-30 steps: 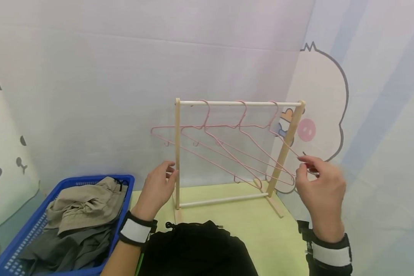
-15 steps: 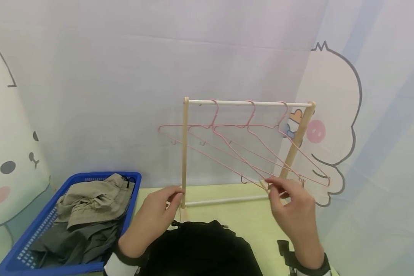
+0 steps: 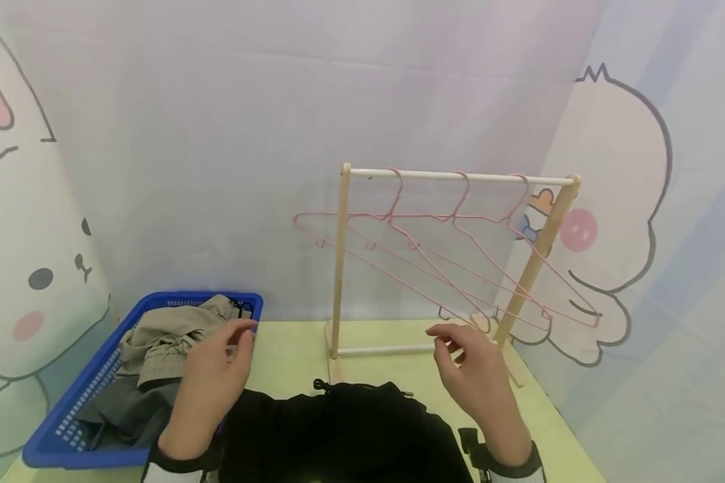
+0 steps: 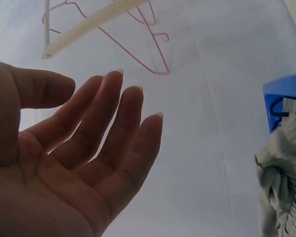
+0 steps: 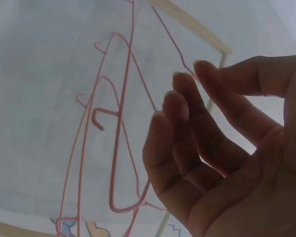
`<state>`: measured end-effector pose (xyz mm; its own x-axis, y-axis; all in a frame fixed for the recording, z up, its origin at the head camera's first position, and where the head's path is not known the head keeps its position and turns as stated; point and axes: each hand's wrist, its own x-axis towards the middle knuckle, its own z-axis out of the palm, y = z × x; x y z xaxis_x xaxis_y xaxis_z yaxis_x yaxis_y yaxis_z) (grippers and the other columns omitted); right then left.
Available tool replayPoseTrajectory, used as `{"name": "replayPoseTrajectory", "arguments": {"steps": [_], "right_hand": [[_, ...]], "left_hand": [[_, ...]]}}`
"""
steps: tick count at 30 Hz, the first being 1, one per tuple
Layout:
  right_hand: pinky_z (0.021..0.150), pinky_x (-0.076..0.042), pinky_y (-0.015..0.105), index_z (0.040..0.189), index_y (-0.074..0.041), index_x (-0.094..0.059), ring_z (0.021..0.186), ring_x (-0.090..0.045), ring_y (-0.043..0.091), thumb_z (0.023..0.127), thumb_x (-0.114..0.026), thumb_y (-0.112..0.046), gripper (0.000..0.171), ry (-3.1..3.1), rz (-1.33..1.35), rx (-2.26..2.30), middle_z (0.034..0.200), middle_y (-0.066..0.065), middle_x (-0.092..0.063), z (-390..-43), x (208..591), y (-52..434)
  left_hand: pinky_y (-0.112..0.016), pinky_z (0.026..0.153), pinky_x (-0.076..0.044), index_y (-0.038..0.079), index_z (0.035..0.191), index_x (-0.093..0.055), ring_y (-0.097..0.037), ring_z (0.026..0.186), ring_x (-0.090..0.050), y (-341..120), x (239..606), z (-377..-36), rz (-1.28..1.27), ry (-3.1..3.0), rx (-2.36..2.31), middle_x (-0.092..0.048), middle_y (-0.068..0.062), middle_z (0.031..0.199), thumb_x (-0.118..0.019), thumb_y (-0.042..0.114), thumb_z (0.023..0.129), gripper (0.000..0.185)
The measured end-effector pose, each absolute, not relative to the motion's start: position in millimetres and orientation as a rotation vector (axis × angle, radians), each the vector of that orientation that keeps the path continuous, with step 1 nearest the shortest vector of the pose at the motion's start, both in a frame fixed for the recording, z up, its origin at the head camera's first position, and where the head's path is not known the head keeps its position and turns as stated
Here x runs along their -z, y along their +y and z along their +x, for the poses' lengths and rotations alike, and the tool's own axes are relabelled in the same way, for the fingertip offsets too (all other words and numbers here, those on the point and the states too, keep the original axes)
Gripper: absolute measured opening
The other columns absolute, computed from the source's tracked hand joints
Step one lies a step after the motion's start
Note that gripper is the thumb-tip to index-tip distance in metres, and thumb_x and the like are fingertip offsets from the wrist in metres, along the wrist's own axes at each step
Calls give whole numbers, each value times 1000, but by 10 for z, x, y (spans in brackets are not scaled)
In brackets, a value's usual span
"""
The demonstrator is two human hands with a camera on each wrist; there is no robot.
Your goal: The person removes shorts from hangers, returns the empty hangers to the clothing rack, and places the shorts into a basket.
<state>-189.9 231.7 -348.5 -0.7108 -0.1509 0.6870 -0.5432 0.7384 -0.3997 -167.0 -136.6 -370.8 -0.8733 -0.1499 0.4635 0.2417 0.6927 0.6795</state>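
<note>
My left hand (image 3: 214, 382) is held in the air by the blue basket's right side, overlapping the clothes in the head view. Its fingers are loosely bent with nothing between them, as the left wrist view confirms. To the right, my right hand (image 3: 474, 382) hovers before the lower part of a small wooden clothes rack (image 3: 340, 268), also relaxed and holding nothing. Three pink wire hangers (image 3: 401, 182) hang from the rack's white rail. In the right wrist view a hanger (image 5: 119, 128) with a small hook passes behind the fingertips. A black drawstring garment (image 3: 344, 436) lies between my forearms.
The blue basket (image 3: 84, 459) at the left holds beige clothing (image 3: 169, 335) and dark grey clothing (image 3: 133, 409). Rack and garment are on a pale yellow-green tabletop (image 3: 296, 349). Behind stands a light curtain (image 3: 217, 168) with cartoon animals.
The right hand has let go of the right hanger end and moved down and left. The left hand has drawn away from the rack post toward the basket. The head view has turned left.
</note>
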Motion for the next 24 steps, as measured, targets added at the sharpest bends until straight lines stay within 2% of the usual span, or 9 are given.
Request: {"name": "replayPoseTrajectory", "arguments": {"steps": [5, 10, 14, 19, 24], "right_hand": [[68, -55, 31, 108, -18, -78, 83, -65, 11, 92, -70, -1, 25, -2445, 518, -735, 97, -4, -72, -1939, 3580, 2263], [80, -54, 39, 117, -20, -75, 92, -63, 15, 94, -74, -11, 25, -2600, 584, -713, 109, -1, -71, -1952, 3697, 2140], [86, -54, 44, 124, -20, -72, 100, -63, 19, 97, -73, -20, 27, -2656, 611, -717, 115, 1, -69, -1977, 3824, 1988], [96, -53, 54, 140, -12, -61, 118, -60, 36, 101, -69, -36, 46, -2765, 661, -671, 129, 14, -63, -1980, 4016, 1777], [87, -53, 65, 154, -17, -47, 130, -49, 49, 99, -64, -54, 69, -2966, 718, -658, 148, 20, -49, -1947, 4175, 1596]], "left_hand": [[-56, 79, -54, 2, 125, -70, -37, 93, -69, -1684, 3778, -1665, 67, -2340, 955, -73, -21, 111, -53, 14, 106, 28], [-63, 85, -46, -4, 131, -64, -48, 107, -61, -2227, 3840, -1639, 304, -2357, 914, -65, -31, 122, -48, 17, 105, 37], [-65, 86, -45, -8, 138, -56, -54, 113, -57, -2686, 3933, -1587, 441, -2423, 924, -59, -37, 129, -45, 18, 104, 45], [-71, 102, -39, -9, 153, -37, -60, 130, -42, -3116, 3993, -1444, 800, -2540, 984, -41, -40, 148, -38, 22, 103, 59], [-73, 110, -33, -8, 159, -20, -63, 138, -33, -3397, 4091, -1248, 1085, -2504, 1115, -21, -39, 160, -33, 22, 102, 65]]}}
